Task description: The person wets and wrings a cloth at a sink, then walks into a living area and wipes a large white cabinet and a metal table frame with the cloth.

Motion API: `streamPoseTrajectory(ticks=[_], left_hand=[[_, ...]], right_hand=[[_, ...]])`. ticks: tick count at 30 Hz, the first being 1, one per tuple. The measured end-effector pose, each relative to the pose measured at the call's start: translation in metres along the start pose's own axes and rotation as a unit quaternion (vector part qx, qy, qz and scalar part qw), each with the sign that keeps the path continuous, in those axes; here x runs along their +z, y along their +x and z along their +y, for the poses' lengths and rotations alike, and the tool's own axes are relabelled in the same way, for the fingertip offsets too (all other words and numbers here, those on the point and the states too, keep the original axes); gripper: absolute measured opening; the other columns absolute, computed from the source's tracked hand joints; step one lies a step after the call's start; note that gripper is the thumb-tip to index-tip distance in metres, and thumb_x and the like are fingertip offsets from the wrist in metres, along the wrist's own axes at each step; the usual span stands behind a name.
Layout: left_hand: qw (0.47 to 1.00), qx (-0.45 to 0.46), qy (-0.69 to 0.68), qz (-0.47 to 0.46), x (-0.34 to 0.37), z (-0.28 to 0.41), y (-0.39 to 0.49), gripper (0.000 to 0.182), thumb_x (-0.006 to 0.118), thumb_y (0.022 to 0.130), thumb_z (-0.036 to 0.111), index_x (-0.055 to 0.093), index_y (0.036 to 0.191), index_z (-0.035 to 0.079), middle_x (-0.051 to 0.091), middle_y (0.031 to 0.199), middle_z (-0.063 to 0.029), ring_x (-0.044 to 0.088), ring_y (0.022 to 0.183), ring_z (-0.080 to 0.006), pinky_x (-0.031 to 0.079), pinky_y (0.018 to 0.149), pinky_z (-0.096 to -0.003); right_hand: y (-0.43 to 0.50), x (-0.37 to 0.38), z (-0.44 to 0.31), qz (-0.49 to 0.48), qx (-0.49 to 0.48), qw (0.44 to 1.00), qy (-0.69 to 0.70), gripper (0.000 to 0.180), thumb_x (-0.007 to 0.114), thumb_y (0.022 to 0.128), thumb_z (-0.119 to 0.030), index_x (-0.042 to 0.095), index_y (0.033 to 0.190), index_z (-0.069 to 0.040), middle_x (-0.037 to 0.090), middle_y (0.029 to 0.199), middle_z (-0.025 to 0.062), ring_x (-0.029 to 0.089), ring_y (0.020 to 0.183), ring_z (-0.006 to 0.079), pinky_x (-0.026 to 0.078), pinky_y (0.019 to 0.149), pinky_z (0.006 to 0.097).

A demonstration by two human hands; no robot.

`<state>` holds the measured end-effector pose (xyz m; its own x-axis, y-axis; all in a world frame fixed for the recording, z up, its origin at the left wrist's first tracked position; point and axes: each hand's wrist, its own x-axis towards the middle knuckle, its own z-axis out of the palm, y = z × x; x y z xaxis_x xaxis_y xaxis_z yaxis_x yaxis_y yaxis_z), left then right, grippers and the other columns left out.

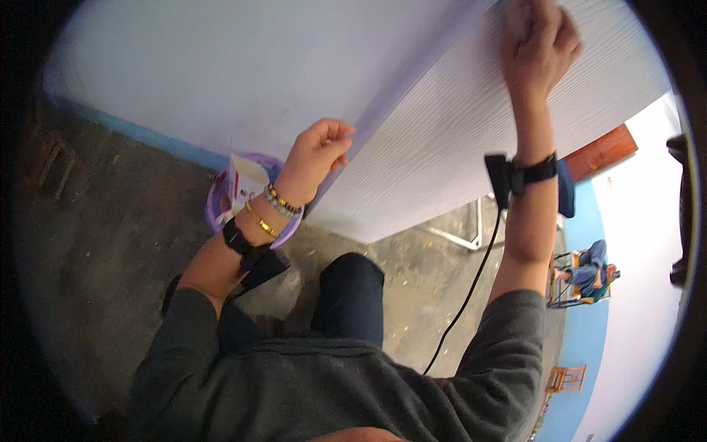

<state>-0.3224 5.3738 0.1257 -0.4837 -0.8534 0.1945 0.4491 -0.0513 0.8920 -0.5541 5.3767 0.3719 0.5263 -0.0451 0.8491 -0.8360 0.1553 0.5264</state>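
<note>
My left hand [320, 154] is raised beside the edge of a large white panel or stack [442, 132] with fine lines along its face. Its fingers curl toward the thumb, and whether anything thin lies between them is not clear. Higher up and to the right, my right hand [541, 50] is at the lined white face, its fingers bent and blurred. I cannot tell if it grips something there. Bead bracelets [281, 201] and a dark strap [237, 237] are on my left wrist. A black strap with a device [519, 174] is around my right forearm.
A purple plastic basket [212, 207] holding paper-like scraps stands on the concrete floor [110, 265] below my left hand. A black cable [467, 309] hangs by my right arm. White metal tubing [455, 237] is behind the panel. Farther right are a seated person [591, 273] and a wooden chair [566, 379].
</note>
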Motion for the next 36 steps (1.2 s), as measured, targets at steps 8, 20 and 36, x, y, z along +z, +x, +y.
streamPoseTrajectory(ticks=[8,20,36], left_hand=[[0.995,-0.027,-0.055,0.078,-0.027,-0.068,0.009,0.018,0.060,0.090,0.009,0.060,0.108,0.005,0.059,0.090,0.0002,0.057,0.069,-0.0087,0.043,0.060,-0.0230],[0.980,-0.094,-0.073,0.158,-0.019,-0.138,-0.021,0.016,0.061,0.089,0.005,0.059,0.105,0.005,0.058,0.086,0.0004,0.056,0.067,-0.0085,0.042,0.055,-0.0208],[0.987,-0.138,0.016,0.081,0.005,-0.150,-0.034,0.019,0.060,0.093,0.013,0.059,0.111,0.010,0.060,0.101,0.0015,0.058,0.085,-0.0109,0.045,0.072,-0.0253]], right_hand=[[-0.218,0.001,-0.117,-0.073,-0.051,0.994,0.057,0.043,0.073,0.075,-0.029,0.061,0.116,-0.027,0.054,0.126,0.0072,0.050,0.115,0.0262,0.035,0.086,0.0405],[-0.387,-0.066,-0.191,-0.288,-0.145,0.926,0.197,0.039,0.059,0.081,-0.023,0.053,0.118,-0.035,0.057,0.123,0.0006,0.056,0.098,0.0195,0.041,0.078,0.0350],[-0.466,-0.116,-0.128,-0.308,-0.159,0.937,0.047,0.051,0.069,0.079,-0.020,0.051,0.122,-0.041,0.055,0.118,0.0004,0.055,0.103,0.0178,0.041,0.084,0.0406]])
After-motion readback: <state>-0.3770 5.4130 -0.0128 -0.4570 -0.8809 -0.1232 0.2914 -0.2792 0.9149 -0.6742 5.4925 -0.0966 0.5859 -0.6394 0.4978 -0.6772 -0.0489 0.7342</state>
